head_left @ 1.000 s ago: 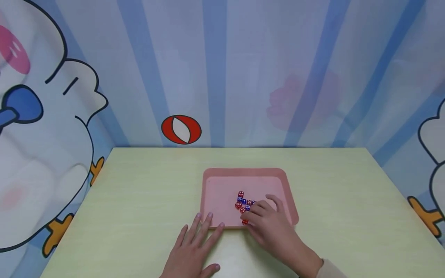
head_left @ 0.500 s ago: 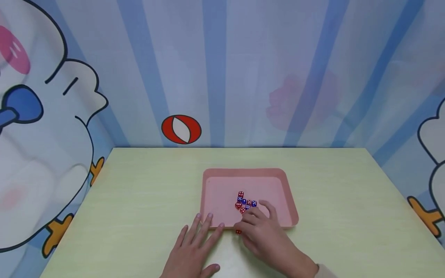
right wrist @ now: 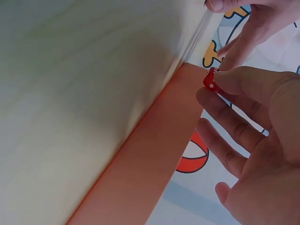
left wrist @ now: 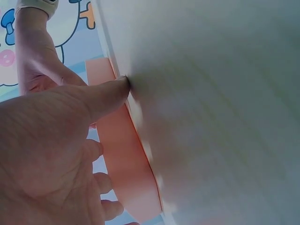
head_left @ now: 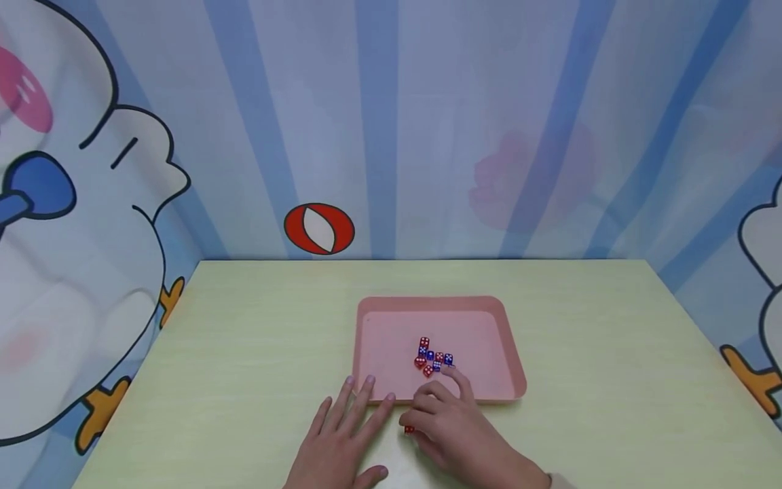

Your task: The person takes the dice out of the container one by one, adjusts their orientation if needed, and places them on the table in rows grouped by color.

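Between thumb and fingertips my right hand [head_left: 455, 424] pinches a red die [right wrist: 211, 80] with white pips, just in front of the pink tray's near edge. My left hand [head_left: 342, 431] lies with fingers spread and straight, its fingertips at the near left corner of the pink tray [head_left: 513, 339]. Inside the tray sits a loose cluster of several red and blue dice, among them a red die [head_left: 424, 341] at the far end and a blue die [head_left: 449, 358] at the right. Part of the cluster's right side lies close to my right hand's raised finger.
The pale green table [head_left: 275, 319] extends around the tray on all sides. Behind it hangs a blue striped backdrop [head_left: 427, 136] with cartoon figures and a red and white ball printed on it.
My right hand has drawn the red die out of the tray, toward me and to the left, past the near rim. My left hand and the other dice stay put.
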`<action>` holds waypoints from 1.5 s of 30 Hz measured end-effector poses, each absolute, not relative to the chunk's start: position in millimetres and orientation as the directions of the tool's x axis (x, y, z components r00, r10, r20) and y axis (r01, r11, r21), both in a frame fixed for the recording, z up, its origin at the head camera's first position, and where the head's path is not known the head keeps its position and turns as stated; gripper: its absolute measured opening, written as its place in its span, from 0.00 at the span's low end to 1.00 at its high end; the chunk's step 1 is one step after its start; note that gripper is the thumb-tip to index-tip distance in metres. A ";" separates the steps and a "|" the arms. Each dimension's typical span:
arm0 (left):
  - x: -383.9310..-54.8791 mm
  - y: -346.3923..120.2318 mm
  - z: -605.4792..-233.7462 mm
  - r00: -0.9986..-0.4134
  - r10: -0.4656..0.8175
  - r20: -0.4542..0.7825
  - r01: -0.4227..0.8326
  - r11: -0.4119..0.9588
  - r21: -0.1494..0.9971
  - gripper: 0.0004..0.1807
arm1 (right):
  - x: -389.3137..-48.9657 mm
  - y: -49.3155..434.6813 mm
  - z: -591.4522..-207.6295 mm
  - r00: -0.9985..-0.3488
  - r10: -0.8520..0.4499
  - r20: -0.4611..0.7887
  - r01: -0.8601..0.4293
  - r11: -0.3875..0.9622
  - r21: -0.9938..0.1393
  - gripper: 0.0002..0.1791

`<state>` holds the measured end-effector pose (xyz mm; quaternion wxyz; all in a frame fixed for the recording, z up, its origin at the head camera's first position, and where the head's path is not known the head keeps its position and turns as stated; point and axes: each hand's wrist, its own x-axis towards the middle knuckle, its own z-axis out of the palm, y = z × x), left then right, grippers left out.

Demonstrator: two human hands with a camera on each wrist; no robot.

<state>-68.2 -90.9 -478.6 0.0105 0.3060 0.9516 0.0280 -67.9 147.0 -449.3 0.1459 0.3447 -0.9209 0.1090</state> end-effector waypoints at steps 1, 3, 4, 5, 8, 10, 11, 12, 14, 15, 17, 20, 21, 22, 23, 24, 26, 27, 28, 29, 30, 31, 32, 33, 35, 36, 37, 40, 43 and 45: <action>-68.1 -91.0 -478.7 -0.812 0.584 0.001 0.583 0.811 0.059 0.49 | -67.7 146.5 -449.9 -0.718 -0.607 0.342 -0.670 0.736 -0.099 0.10; -68.0 -91.3 -479.0 -0.811 0.585 0.010 0.585 0.809 0.056 0.49 | -67.6 145.6 -451.3 -0.713 -0.612 0.342 -0.674 0.732 -0.096 0.10; -67.9 -91.4 -479.0 -0.810 0.586 0.015 0.586 0.808 0.054 0.49 | -67.4 145.1 -451.7 -0.709 -0.614 0.347 -0.677 0.729 -0.095 0.10; -67.9 -91.5 -479.0 -0.809 0.587 0.017 0.587 0.808 0.051 0.49 | -67.3 144.5 -452.2 -0.703 -0.617 0.354 -0.682 0.726 -0.090 0.10; -68.4 -91.4 -478.5 -0.811 0.585 0.008 0.585 0.810 0.048 0.49 | -66.9 142.5 -453.3 -0.687 -0.628 0.366 -0.696 0.714 -0.082 0.11; -68.8 -90.9 -477.8 -0.813 0.583 -0.007 0.582 0.812 0.053 0.49 | -66.3 141.0 -453.0 -0.692 -0.635 0.345 -0.700 0.707 -0.102 0.10; -69.0 -90.6 -477.6 -0.814 0.580 -0.015 0.579 0.813 0.057 0.49 | -66.0 140.3 -452.9 -0.702 -0.636 0.321 -0.697 0.707 -0.122 0.09; -69.2 -90.3 -477.5 -0.815 0.579 -0.024 0.576 0.815 0.061 0.49 | -65.7 139.5 -452.7 -0.713 -0.636 0.294 -0.691 0.708 -0.144 0.09; -69.5 -89.8 -477.2 -0.816 0.576 -0.033 0.574 0.816 0.067 0.49 | -65.3 138.4 -452.1 -0.738 -0.632 0.234 -0.673 0.715 -0.192 0.08; -69.5 -89.6 -477.2 -0.816 0.576 -0.036 0.573 0.817 0.068 0.49 | -65.2 138.0 -451.9 -0.748 -0.630 0.209 -0.663 0.719 -0.209 0.08; -69.8 -89.8 -477.0 -0.817 0.575 -0.038 0.572 0.817 0.068 0.48 | -65.7 137.1 -451.8 -0.759 -0.628 0.171 -0.650 0.725 -0.227 0.08; -69.9 -90.8 -476.6 -0.817 0.575 -0.036 0.572 0.818 0.065 0.49 | -66.8 135.9 -452.8 -0.757 -0.636 0.153 -0.653 0.722 -0.228 0.08; -69.8 -91.2 -476.6 -0.817 0.575 -0.034 0.572 0.817 0.064 0.49 | -67.0 135.6 -453.5 -0.751 -0.641 0.159 -0.659 0.718 -0.222 0.07; -69.8 -91.7 -476.9 -0.817 0.576 -0.030 0.573 0.817 0.063 0.49 | -67.1 135.4 -454.4 -0.746 -0.645 0.166 -0.666 0.714 -0.219 0.07; -69.8 -92.2 -477.3 -0.816 0.577 -0.025 0.576 0.816 0.058 0.49 | -67.1 135.3 -455.4 -0.738 -0.651 0.178 -0.675 0.706 -0.217 0.07; -69.7 -92.5 -477.7 -0.815 0.579 -0.021 0.578 0.815 0.052 0.49 | -66.9 135.2 -456.8 -0.730 -0.656 0.193 -0.684 0.698 -0.211 0.06; -69.7 -92.5 -478.6 -0.813 0.582 -0.014 0.581 0.813 0.037 0.49 | -66.2 135.5 -459.5 -0.714 -0.664 0.222 -0.700 0.685 -0.203 0.05; -69.7 -92.3 -479.0 -0.813 0.582 -0.013 0.582 0.813 0.028 0.49 | -65.9 135.8 -461.0 -0.707 -0.668 0.235 -0.707 0.678 -0.199 0.04; -69.4 -92.2 -479.4 -0.812 0.584 -0.010 0.583 0.812 0.018 0.49 | -65.6 136.0 -462.7 -0.696 -0.671 0.256 -0.717 0.671 -0.189 0.04; -69.1 -92.0 -479.7 -0.812 0.584 -0.004 0.584 0.812 0.008 0.49 | -65.4 136.0 -464.1 -0.684 -0.675 0.277 -0.727 0.664 -0.175 0.04; -69.0 -91.9 -479.6 -0.813 0.583 -0.007 0.583 0.813 0.005 0.49 | -65.4 136.1 -465.3 -0.678 -0.677 0.287 -0.731 0.662 -0.168 0.04; -68.7 -91.4 -479.4 -0.813 0.582 -0.009 0.582 0.813 0.003 0.49 | -65.0 136.3 -466.0 -0.671 -0.678 0.300 -0.736 0.658 -0.158 0.05; -68.5 -91.2 -479.1 -0.814 0.581 -0.012 0.581 0.814 0.003 0.49 | -64.8 136.5 -466.4 -0.668 -0.679 0.305 -0.738 0.658 -0.152 0.05; -68.3 -91.2 -479.1 -0.814 0.581 -0.013 0.581 0.814 0.004 0.49 | -64.7 136.5 -466.5 -0.669 -0.679 0.302 -0.737 0.658 -0.155 0.06; -68.4 -91.1 -479.0 -0.814 0.580 -0.017 0.580 0.814 0.012 0.49 | -64.9 136.5 -465.1 -0.683 -0.681 0.265 -0.728 0.662 -0.176 0.06; -68.2 -91.2 -478.5 -0.814 0.580 -0.019 0.580 0.815 0.015 0.49 | -65.1 136.5 -464.3 -0.695 -0.680 0.235 -0.719 0.667 -0.196 0.06; -68.1 -91.3 -478.6 -0.814 0.581 -0.014 0.581 0.814 0.014 0.49 | -65.3 136.5 -463.6 -0.704 -0.679 0.209 -0.711 0.671 -0.210 0.06; -67.9 -91.6 -479.5 -0.812 0.584 0.007 0.584 0.811 0.006 0.49 | -66.1 136.4 -461.9 -0.726 -0.674 0.138 -0.684 0.686 -0.248 0.06; -67.5 -91.9 -480.3 -0.810 0.586 0.025 0.586 0.810 -0.003 0.49 | -66.3 136.2 -461.3 -0.732 -0.671 0.114 -0.674 0.691 -0.260 0.06; -67.7 -91.7 -480.7 -0.810 0.586 0.027 0.586 0.810 -0.001 0.49 | -66.3 136.1 -460.7 -0.732 -0.672 0.111 -0.674 0.691 -0.261 0.06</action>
